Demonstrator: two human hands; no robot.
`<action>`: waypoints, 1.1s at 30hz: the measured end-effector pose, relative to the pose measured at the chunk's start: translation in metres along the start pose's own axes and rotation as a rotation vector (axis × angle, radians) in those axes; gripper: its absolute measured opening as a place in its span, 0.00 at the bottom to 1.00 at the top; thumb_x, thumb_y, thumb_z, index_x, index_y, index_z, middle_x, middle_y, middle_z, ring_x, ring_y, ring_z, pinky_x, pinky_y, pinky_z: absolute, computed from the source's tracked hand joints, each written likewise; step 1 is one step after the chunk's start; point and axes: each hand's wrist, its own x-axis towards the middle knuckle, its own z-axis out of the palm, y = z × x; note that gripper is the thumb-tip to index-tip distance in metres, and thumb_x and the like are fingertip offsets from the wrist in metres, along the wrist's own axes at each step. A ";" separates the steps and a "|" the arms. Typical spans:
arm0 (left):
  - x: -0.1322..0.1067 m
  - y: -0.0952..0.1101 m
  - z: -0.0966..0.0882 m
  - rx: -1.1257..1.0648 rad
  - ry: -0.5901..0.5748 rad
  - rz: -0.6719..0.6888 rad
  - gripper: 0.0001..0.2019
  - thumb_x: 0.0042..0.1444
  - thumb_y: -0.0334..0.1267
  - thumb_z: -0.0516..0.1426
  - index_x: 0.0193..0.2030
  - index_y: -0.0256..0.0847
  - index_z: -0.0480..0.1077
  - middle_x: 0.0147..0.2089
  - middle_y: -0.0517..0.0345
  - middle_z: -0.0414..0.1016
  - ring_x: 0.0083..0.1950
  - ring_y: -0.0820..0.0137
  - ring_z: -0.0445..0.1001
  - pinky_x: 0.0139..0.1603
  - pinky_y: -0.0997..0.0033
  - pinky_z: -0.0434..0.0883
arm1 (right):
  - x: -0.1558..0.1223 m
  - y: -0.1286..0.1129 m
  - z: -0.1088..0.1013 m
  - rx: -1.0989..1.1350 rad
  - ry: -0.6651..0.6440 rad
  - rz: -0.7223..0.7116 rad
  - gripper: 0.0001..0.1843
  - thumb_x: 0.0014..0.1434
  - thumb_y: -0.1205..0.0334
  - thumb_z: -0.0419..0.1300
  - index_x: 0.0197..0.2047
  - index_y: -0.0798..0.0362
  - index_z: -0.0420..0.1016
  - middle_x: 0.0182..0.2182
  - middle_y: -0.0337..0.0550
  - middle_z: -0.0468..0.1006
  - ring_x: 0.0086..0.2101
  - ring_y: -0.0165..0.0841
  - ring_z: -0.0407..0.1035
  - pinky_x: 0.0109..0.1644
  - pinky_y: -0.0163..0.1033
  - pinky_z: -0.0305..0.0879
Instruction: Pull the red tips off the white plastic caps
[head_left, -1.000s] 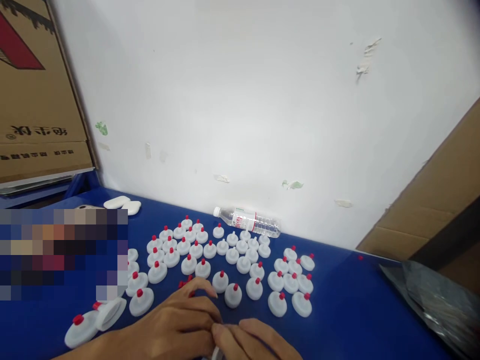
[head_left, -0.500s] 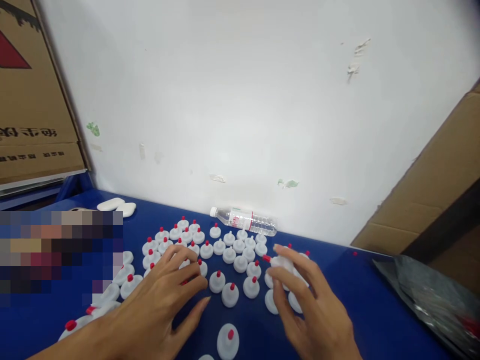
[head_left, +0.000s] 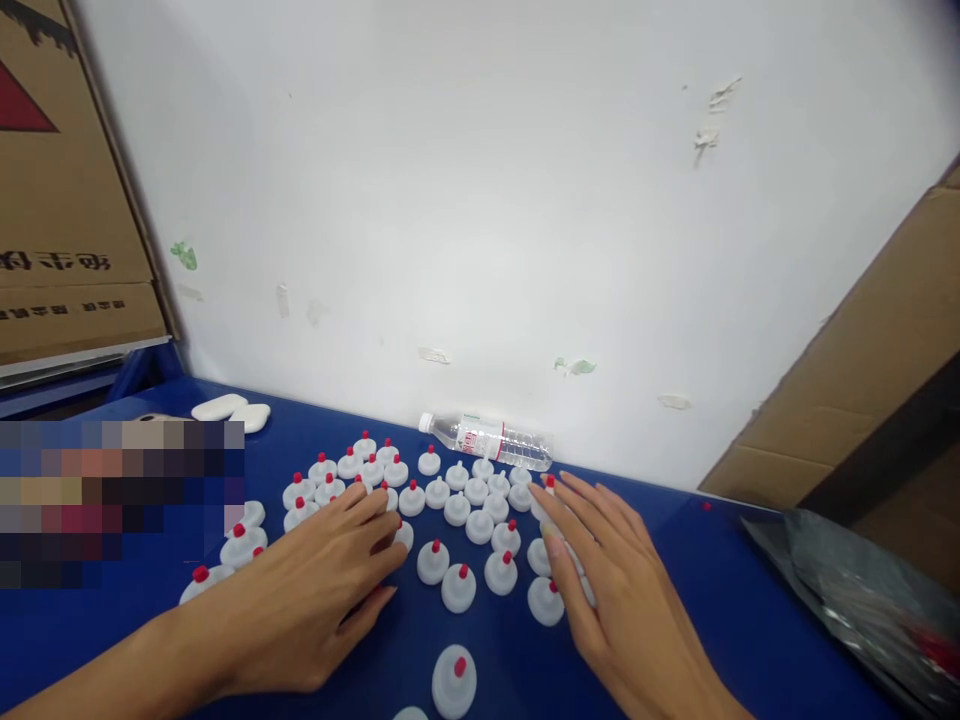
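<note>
A printed cardboard box (head_left: 82, 190) stands at the far left, and two smooth white rounded objects (head_left: 232, 411) lie side by side at the back of the blue table (head_left: 739, 610), near a blurred patch. The white pieces (head_left: 458, 588) are squat, round and translucent, each with a narrow spout; most wear small red caps (head_left: 463, 571). At least four show to the left of the left forearm, and a capped cluster beyond the left hand (head_left: 315, 580) is partly covered, so its full number cannot be told. That hand's fingers curl down among the pieces with the thumb apart; whether they grip anything is hidden. Further right, about ten bare-spouted pieces crowd together before one clear bottle (head_left: 487, 440), lying on its side against the wall (head_left: 480, 200). One capped piece leans alone at the front, another cut by the lower edge. The right hand (head_left: 622, 575) lies palm down over the right-hand group, fingers outstretched above a capped piece; any grip cannot be told. Half a second ago it held a capped piece tilted sideways, while the left hand was placed much the same. One dark plastic bag (head_left: 862, 590) and brown cardboard (head_left: 847, 370) finish the right side.
</note>
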 end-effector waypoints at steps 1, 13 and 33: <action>0.000 0.000 0.001 0.013 -0.005 0.003 0.08 0.71 0.31 0.58 0.39 0.46 0.70 0.41 0.58 0.74 0.45 0.59 0.69 0.52 0.54 0.60 | -0.001 0.000 0.002 -0.003 -0.043 -0.004 0.23 0.81 0.60 0.51 0.73 0.49 0.72 0.65 0.45 0.82 0.66 0.43 0.76 0.71 0.58 0.70; 0.000 0.001 0.005 0.090 -0.012 0.065 0.07 0.70 0.30 0.63 0.41 0.45 0.73 0.42 0.60 0.78 0.45 0.60 0.72 0.56 0.53 0.59 | -0.011 0.005 0.015 0.062 -0.428 0.129 0.29 0.84 0.47 0.40 0.77 0.42 0.69 0.73 0.36 0.71 0.74 0.50 0.64 0.75 0.75 0.65; -0.008 0.007 -0.015 0.217 0.006 -0.009 0.08 0.64 0.39 0.67 0.49 0.46 0.78 0.56 0.48 0.81 0.58 0.50 0.76 0.62 0.47 0.67 | -0.012 0.010 0.017 0.103 -0.362 0.216 0.27 0.83 0.44 0.44 0.73 0.34 0.74 0.71 0.37 0.76 0.73 0.48 0.67 0.75 0.77 0.63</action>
